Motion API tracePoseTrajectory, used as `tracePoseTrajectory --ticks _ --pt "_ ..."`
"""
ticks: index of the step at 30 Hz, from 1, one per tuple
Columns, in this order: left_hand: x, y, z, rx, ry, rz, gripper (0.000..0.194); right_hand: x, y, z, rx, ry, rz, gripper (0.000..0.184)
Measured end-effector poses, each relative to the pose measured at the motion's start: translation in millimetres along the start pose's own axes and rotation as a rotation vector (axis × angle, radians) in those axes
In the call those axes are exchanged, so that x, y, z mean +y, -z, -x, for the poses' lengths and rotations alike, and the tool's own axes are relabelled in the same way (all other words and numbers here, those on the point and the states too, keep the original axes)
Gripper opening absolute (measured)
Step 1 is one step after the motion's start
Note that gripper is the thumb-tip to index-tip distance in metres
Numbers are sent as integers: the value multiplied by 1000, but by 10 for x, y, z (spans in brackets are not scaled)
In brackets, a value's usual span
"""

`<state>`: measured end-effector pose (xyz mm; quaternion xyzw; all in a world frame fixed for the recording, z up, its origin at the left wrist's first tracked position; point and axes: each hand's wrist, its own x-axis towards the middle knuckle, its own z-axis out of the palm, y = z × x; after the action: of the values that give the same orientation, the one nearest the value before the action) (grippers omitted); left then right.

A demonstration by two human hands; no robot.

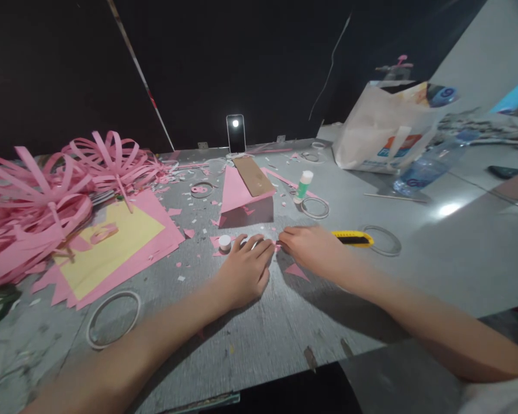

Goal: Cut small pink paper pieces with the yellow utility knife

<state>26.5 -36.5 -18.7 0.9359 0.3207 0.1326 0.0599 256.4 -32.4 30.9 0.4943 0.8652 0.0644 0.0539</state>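
Observation:
My left hand (244, 269) lies knuckles-up on the grey table (285, 322), fingers curled together toward the middle. My right hand (313, 246) faces it, fingertips pinched. Between the two sets of fingertips a tiny pink paper piece (278, 246) shows; both hands seem to press on it. A white glue cap (225, 242) stands just left of my left hand. A pink paper triangle (297, 271) lies under my right wrist. A yellow utility knife (353, 237) lies right behind my right hand.
Pink paper-strip flowers (47, 195) pile at the left, beside pink and yellow sheets (112, 241). A folded pink sheet with a brown card (246, 187), a glue stick (304, 185), tape rings (112, 317), a phone (235, 133), a white bag (384, 129) and a water bottle (427, 167) surround the hands.

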Motion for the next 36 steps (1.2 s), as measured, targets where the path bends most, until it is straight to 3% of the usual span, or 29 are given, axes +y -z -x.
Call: tracePoseTrajectory --ticks 13,36 --pt "-3 41 -8 -10 -63 46 49 -10 60 21 -19 -13 6 16" --pt "-14 2 -21 -25 -36 -6 52 18 25 40 13 -8 21 15"
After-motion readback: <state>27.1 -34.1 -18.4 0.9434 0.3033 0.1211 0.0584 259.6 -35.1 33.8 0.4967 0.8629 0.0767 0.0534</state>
